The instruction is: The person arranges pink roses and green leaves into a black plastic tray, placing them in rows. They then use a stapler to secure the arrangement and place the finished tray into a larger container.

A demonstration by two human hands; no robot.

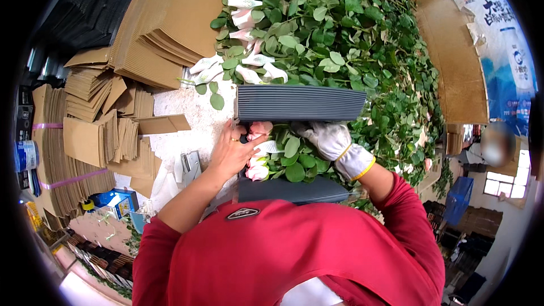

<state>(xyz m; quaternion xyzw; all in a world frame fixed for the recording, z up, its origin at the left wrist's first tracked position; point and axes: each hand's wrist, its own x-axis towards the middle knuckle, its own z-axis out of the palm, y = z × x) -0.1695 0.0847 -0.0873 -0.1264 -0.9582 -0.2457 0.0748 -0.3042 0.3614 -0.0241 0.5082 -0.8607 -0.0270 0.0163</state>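
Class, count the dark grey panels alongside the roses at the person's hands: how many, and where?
2. The far panel is beyond the pink roses; the near panel is on the person's side, partly covered by the red garment. More may be hidden.

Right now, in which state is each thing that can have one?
Left hand: bare, touching the roses.
Right hand: gloved, fingertips partly hidden.
Pink roses: gathered between two dark panels.
Far corrugated panel: raised, ribbed face showing.
Near dark panel: partly hidden.
White mesh sleeves: filled, bulging.
Leafy stems: heaped.
Tall cardboard stack: strapped.
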